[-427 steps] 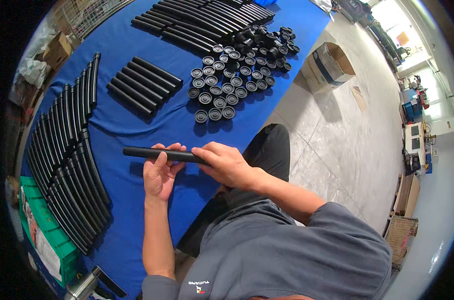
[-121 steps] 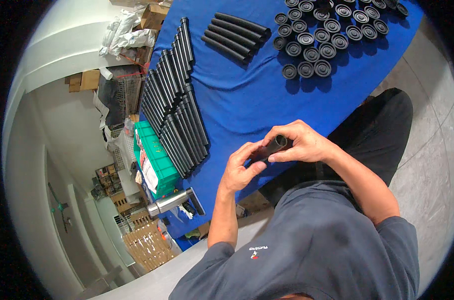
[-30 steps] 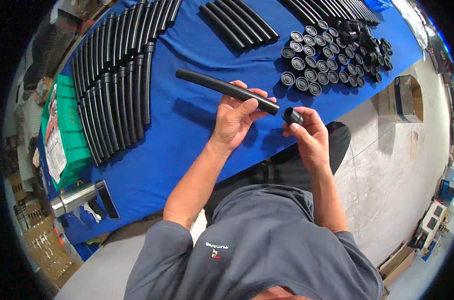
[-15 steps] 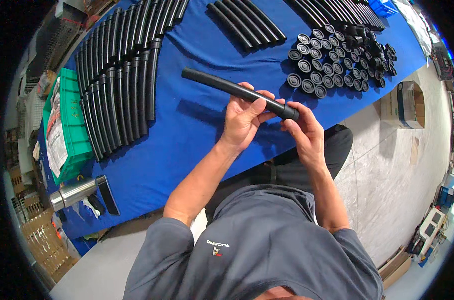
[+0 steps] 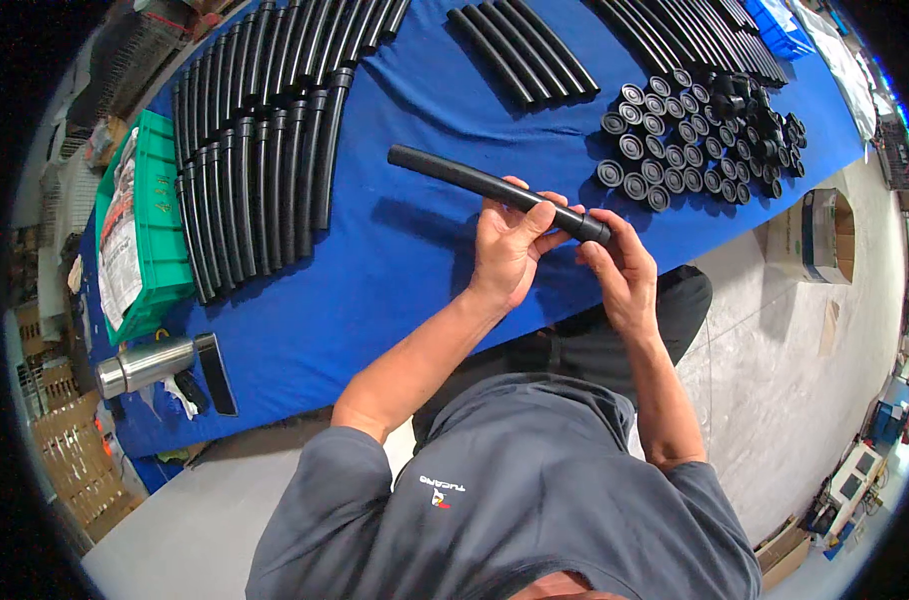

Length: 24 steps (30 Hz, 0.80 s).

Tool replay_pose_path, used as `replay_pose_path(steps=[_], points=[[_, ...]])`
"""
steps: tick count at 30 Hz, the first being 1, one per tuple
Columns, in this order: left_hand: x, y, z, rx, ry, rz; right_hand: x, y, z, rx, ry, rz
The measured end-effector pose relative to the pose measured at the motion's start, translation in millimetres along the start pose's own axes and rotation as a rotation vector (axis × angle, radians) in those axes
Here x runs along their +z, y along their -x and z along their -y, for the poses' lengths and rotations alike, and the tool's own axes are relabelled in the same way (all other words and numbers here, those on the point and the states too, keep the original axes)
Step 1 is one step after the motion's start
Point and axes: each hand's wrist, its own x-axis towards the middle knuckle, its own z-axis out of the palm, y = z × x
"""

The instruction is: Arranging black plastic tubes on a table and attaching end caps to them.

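A black tube (image 5: 450, 172) slants over the blue cloth, its far end up to the left. My left hand (image 5: 510, 240) is wrapped round its shaft, the thumb lying on top. At the lower right end sits a wider black end cap (image 5: 594, 231), and my right hand (image 5: 625, 265) pinches it between thumb and fingers. Whether the cap is fully seated I cannot tell. To the right of the tube lie many round black end caps (image 5: 673, 157), most with their ringed faces up. Several bare tubes (image 5: 523, 52) lie in a row beyond my hands.
Rows of tubes with collared ends (image 5: 265, 190) cover the left of the blue-covered table (image 5: 375, 290). Beside them are a green crate (image 5: 160, 250), a steel flask (image 5: 145, 367) and a dark phone (image 5: 216, 373). More tubes (image 5: 675, 35) lie far right. A cardboard box (image 5: 825, 235) stands on the floor.
The whole scene has shifted a little to the right in the view. Both hands keep the same hold on the tube and its cap.
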Motion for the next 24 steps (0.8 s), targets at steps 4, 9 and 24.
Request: replay_pose_path(steps=[4, 9, 24], points=[[-2, 2, -3, -0.013, 0.030, -0.038, -1, -1, -3, -0.020, 0.005, 0.032], [-6, 6, -12, -0.011, 0.029, -0.046, 7, -4, -11, -0.031, -0.003, 0.055], [-12, 7, -18, -0.085, 0.062, -0.041, 2, -10, 1, -0.205, 0.321, 0.130]])
